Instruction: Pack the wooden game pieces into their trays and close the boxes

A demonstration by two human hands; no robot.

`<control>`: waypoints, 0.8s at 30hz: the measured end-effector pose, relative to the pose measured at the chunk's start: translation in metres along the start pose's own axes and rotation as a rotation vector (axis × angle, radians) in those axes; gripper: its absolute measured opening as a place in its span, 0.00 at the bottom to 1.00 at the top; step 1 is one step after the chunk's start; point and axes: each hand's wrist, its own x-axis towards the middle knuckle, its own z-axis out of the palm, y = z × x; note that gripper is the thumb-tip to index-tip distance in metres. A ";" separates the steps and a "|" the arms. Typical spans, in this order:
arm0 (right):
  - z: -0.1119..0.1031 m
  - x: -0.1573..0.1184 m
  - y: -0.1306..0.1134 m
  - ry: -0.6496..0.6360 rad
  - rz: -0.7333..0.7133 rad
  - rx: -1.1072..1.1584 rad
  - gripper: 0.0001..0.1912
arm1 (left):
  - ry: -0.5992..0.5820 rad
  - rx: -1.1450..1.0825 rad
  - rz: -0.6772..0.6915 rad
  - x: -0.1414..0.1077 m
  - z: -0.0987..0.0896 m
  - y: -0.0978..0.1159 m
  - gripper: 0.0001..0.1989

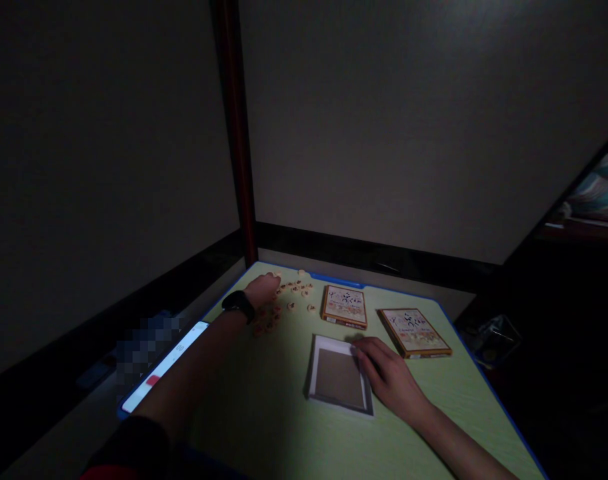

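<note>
My left hand (263, 289), a dark watch (239, 305) on its wrist, reaches to the far left of the table. Its fingers look curled in at the edge of a scatter of small round chess pieces (291, 306); whatever they hold is hidden. Some pieces bear dark marks, others reddish ones. My right hand (388, 375) grips the right side of a shallow open box (340, 379), fingers at its upper right corner. White walls surround the box's plain brown bottom. Beyond it lie two flat printed boxes, one in the middle (345, 305) and one to the right (415, 331).
The pale green table (264, 413) has a blue edge and stands in a corner against dim walls. A lit phone (167, 367) lies along its left edge, under my left forearm. To the right, off the table, is a shiny clear bag-like thing (499, 340).
</note>
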 end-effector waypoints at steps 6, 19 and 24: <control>0.000 0.000 0.000 0.008 0.010 -0.003 0.14 | -0.010 -0.012 0.008 -0.001 -0.008 0.003 0.14; 0.001 0.001 -0.001 0.013 0.001 -0.006 0.14 | 0.073 -0.091 0.010 0.000 -0.004 -0.004 0.14; 0.002 0.001 -0.003 0.000 0.006 0.004 0.14 | 0.118 -0.156 0.020 0.000 -0.006 -0.001 0.14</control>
